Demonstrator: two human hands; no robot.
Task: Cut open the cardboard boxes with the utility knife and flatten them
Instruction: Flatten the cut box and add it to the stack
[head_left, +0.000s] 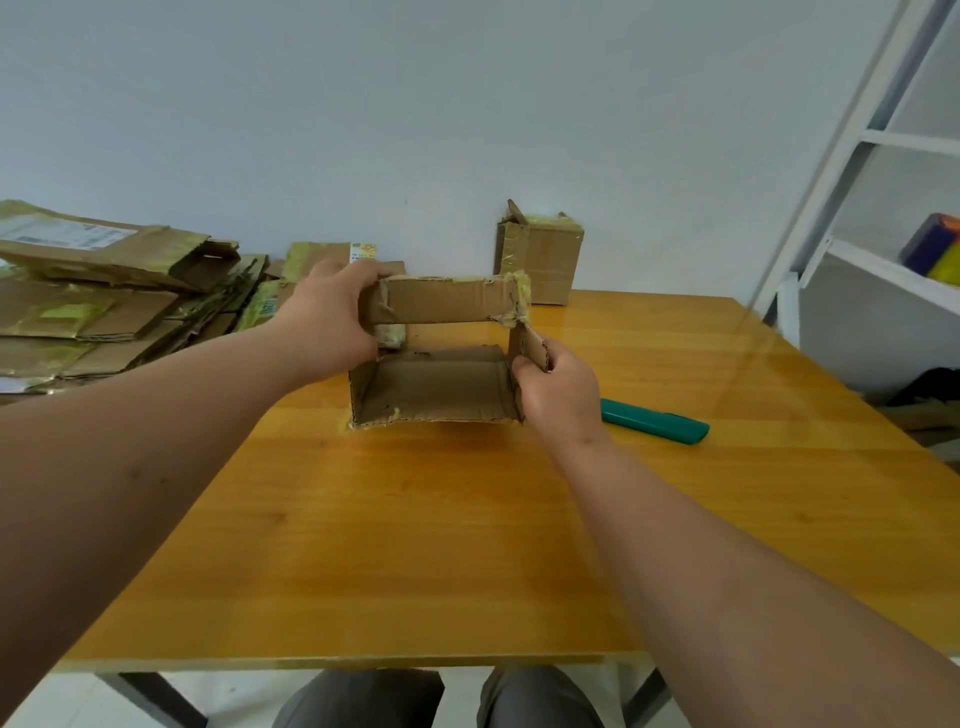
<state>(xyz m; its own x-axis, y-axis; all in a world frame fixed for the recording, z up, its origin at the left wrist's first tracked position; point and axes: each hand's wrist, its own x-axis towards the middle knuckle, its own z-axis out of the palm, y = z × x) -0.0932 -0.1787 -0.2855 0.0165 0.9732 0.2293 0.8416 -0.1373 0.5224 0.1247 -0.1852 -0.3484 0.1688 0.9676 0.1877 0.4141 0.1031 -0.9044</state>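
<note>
A small cut-open cardboard box (436, 384) stands on the wooden table (415, 545), its open side facing me, with yellowish tape scraps on its edges. My left hand (327, 322) grips the left end of the box's upper panel. My right hand (556, 389) pinches the torn right side wall. The green utility knife (654, 422) lies on the table just right of my right hand, held by neither hand. A second, closed box (540, 257) with taped seams stands at the table's far edge.
Several flattened boxes (104, 306) are piled at the far left against the wall. A white shelf unit (883, 208) stands at the right with coloured items on it. My knees show below the table's near edge.
</note>
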